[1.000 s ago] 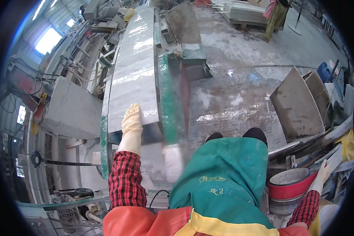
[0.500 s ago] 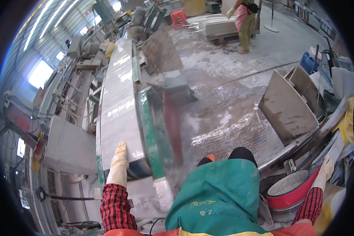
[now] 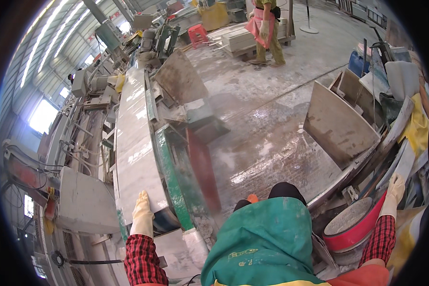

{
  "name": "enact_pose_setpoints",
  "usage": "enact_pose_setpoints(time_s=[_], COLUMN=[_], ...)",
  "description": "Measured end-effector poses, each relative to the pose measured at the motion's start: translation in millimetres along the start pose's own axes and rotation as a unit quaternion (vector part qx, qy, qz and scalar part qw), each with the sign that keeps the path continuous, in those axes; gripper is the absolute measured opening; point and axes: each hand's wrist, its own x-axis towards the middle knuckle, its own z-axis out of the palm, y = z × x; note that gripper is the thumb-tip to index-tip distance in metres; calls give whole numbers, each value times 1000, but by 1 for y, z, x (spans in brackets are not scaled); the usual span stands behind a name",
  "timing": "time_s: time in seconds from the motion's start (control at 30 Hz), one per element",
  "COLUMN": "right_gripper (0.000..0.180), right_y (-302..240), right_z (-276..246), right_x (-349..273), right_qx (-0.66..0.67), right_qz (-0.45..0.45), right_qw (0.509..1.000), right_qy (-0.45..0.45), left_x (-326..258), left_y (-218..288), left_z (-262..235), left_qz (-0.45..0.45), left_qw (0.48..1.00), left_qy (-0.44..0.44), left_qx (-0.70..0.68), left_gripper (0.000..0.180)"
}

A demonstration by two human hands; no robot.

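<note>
Running lengthwise away from me, the slab (image 3: 134, 143) lay flat on the green-edged bench (image 3: 172, 174). I saw my left hand (image 3: 142, 214) flat and open on its near end, my right hand (image 3: 394, 189) open, gripping nothing.

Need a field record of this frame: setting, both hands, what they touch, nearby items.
setting: stone workshop, wet dusty floor
left hand: gloved, fingers flat on the long pale stone slab lying on the machine bed
right hand: gloved, out to the side by leaning slabs; grip cannot be told
green frame: runs along the slab's right edge
red basin: below the right hand
leaning slab: upright-tilted at right
other person: standing, far background
</note>
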Motion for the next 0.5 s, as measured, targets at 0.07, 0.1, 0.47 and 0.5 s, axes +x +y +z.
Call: enact_pose_setpoints(time_s=[0.07, 0.1, 0.47, 0.5], right_gripper=[45, 44, 52, 52], right_y=[-5, -4, 0, 1], right_z=[2, -1, 12, 13], right_x=[2, 1, -6, -7], right_qx=[-50, -77, -55, -58], right_qz=[-3, 0, -31, -28], right_qw=[999, 996, 998, 998], right_qy=[22, 34, 25, 27], left_x=[0, 3, -10, -8], left_y=[-4, -2, 15, 15], left_z=[8, 9, -7, -6], left_qz=[4, 10, -52, -52], left_qw=[999, 998, 998, 998], left_qy=[23, 35, 24, 20], left_qx=[28, 43, 9, 9], left_gripper=[120, 120, 120, 121])
